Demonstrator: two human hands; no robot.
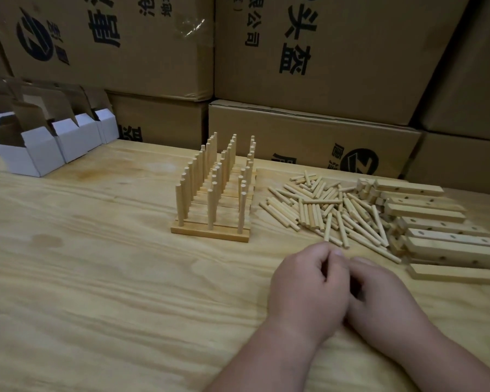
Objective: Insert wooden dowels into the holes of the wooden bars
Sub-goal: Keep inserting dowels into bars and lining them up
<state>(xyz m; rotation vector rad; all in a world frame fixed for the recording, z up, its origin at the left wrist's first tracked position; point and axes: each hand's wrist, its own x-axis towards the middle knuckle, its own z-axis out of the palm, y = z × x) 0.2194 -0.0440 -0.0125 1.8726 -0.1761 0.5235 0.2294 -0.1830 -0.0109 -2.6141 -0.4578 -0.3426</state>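
Several wooden bars (210, 232) lie side by side at the table's middle, each with three dowels standing upright in its holes. To their right spreads a pile of loose dowels (331, 210). Further right lies a stack of bare wooden bars (441, 236) with their holes showing. My left hand (309, 287) and my right hand (385, 298) rest together on the table just in front of the dowel pile. They touch each other with fingers loosely curled. I see nothing held in either hand.
Several small open white cartons (40, 148) stand at the back left of the wooden table (96, 278). Large brown cardboard boxes (323, 66) are stacked like a wall along the table's far edge.
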